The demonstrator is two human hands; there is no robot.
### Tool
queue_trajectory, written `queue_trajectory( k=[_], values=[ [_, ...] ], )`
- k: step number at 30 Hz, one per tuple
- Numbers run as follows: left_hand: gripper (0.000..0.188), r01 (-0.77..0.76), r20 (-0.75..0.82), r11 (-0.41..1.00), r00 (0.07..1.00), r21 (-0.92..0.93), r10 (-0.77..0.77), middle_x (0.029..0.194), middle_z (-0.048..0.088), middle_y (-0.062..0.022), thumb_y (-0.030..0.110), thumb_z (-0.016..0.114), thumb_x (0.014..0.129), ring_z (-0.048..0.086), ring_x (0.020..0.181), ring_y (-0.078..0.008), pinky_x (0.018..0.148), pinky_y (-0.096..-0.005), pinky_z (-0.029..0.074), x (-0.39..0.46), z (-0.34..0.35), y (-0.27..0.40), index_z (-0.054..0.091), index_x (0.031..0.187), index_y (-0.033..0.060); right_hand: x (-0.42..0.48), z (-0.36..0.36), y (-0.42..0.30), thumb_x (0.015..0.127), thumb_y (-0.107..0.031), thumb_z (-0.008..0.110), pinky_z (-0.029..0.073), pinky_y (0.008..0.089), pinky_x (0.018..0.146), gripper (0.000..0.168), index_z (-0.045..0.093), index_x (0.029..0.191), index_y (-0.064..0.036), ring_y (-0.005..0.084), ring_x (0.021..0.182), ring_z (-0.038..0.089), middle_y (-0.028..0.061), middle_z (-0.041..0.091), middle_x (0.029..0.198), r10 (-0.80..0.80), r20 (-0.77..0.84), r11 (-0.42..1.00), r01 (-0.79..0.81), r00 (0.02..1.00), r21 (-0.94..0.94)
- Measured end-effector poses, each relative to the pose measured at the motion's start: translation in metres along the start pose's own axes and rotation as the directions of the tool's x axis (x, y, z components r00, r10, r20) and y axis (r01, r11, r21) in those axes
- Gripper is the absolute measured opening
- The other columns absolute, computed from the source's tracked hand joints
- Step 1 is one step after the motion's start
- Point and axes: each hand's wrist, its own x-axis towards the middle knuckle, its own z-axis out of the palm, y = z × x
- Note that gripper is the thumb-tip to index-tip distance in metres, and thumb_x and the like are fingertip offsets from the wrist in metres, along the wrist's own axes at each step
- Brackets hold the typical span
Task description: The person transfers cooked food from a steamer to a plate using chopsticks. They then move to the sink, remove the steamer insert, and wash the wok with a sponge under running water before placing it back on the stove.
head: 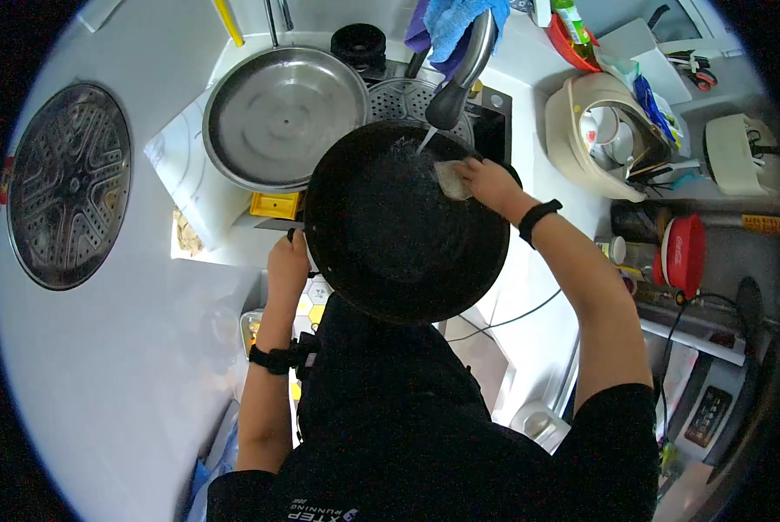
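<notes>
A large dark wok [396, 228] is tilted over the sink, its inside facing me. My left hand [289, 266] grips its handle at the wok's left side. In the fingers of my right hand [487, 186], a pale scrubbing cloth or pad [453, 180] lies against the inner wall near the upper right. Just above, a thin stream of water runs from the metal faucet [448, 104] into the wok. Blue and purple cloths [458, 29] hang over the faucet's neck. The wok hides most of the sink basin [494, 134].
Left of the faucet rests a big round metal lid or pan [285, 117], above a yellow tray [275, 205]. A perforated steamer plate [70, 186] hangs on the left wall. At right stand a cream container with bowls and utensils [559, 140] and a red-lidded container [687, 254].
</notes>
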Motion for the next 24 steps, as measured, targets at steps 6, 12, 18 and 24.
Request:
queue_trajectory(
  k=[6,12,18,24],
  values=[
    [0.019,0.046,0.06,0.998,0.997,0.036,-0.048,0.066,0.054,-0.0192,0.011,0.041,0.084,0.057,0.059,-0.0318,0.049,-0.0404,0.044,0.001,0.001,0.001,0.053,0.091,-0.0018,-0.057,-0.03,-0.082,0.067,-0.016,0.055,0.035,0.0361,0.077,0.008,0.063,0.066,-0.016,0.0183,0.08,0.055,0.0038,0.06,0.072,0.038,0.105,0.999,-0.041,0.994,0.021],
    [0.023,0.051,0.038,0.997,0.998,0.061,-0.053,0.069,0.055,-0.0204,0.012,0.039,0.085,0.057,0.063,-0.0341,0.053,-0.0409,0.046,0.001,0.005,0.001,0.053,0.09,-0.005,-0.018,-0.121,-0.161,0.074,-0.006,0.048,0.046,0.04,0.07,0.026,0.057,0.099,-0.006,0.0304,0.08,0.058,0.0153,0.06,0.087,-0.237,0.356,0.737,-0.072,0.904,0.672],
    [0.042,0.181,0.065,0.969,0.983,-0.169,-0.173,0.067,0.055,-0.0239,0.028,0.033,0.088,0.055,0.067,-0.037,0.06,-0.0457,0.043,0.011,0.009,-0.001,0.054,0.069,-0.0047,0.096,-0.087,-0.195,0.076,-0.008,0.044,0.043,0.0386,0.074,0.026,0.055,0.097,0.003,0.0331,0.084,0.056,0.0225,0.057,0.094,-0.202,0.281,0.509,-0.144,0.938,0.848],
    [0.041,0.396,0.27,0.863,0.909,-0.313,-0.319,0.059,0.055,-0.0211,0.027,0.033,0.087,0.056,0.062,-0.033,0.059,-0.0437,0.043,0.01,-0.026,0.016,0.054,0.068,-0.0025,0.198,-0.042,-0.162,0.074,-0.007,0.051,0.038,0.0287,0.054,0.012,0.053,0.083,0.001,0.0171,0.061,0.047,0.0076,0.051,0.073,0.454,0.366,-0.219,-0.297,0.812,0.929]
  ],
)
